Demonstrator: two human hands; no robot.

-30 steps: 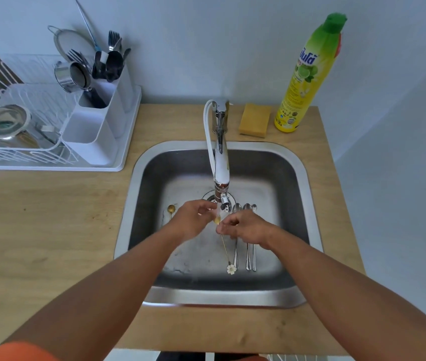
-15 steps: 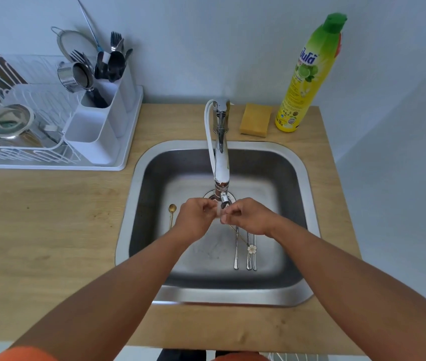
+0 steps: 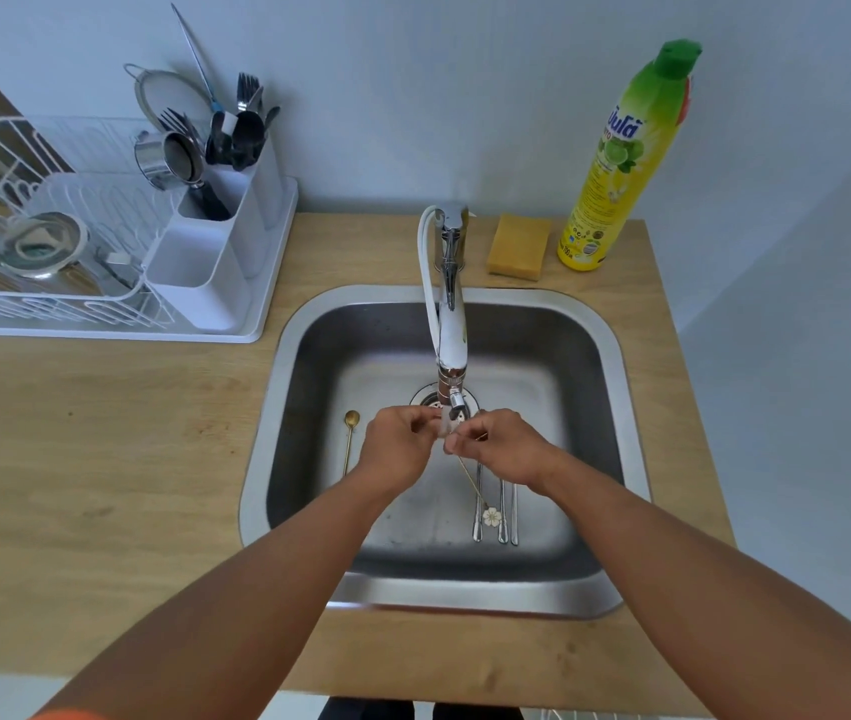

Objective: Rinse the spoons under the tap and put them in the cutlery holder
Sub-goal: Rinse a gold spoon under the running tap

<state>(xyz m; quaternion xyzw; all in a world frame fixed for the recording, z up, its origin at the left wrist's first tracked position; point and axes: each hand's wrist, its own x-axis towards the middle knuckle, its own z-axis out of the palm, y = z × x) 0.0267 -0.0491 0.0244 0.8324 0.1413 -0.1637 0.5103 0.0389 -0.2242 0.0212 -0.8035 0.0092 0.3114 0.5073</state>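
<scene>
Under the chrome tap (image 3: pixel 450 324), water runs over a thin gold spoon with a white flower end (image 3: pixel 492 516). My right hand (image 3: pixel 503 449) pinches this spoon near its bowl; its handle slants down to the right. My left hand (image 3: pixel 398 450) touches the bowl end from the left, fingers curled; the bowl is hidden between my fingers. Three silver spoons (image 3: pixel 502 517) lie on the sink floor right of the drain. Another gold spoon (image 3: pixel 349 439) lies at the left. The white cutlery holder (image 3: pixel 215 262) stands at the dish rack's right end, with dark cutlery in its far compartments.
The steel sink (image 3: pixel 615 387) is set in a wooden counter (image 3: pixel 101 459). A white dish rack (image 3: pixel 38 262) with metal ware sits at the back left. A yellow sponge (image 3: pixel 519 246) and a green-yellow detergent bottle (image 3: pixel 626 158) stand behind the sink.
The flower-end spoon has swung: its handle pointed straight down toward me a second ago and now slants to the right over the silver spoons. Both hands drew closer under the spout.
</scene>
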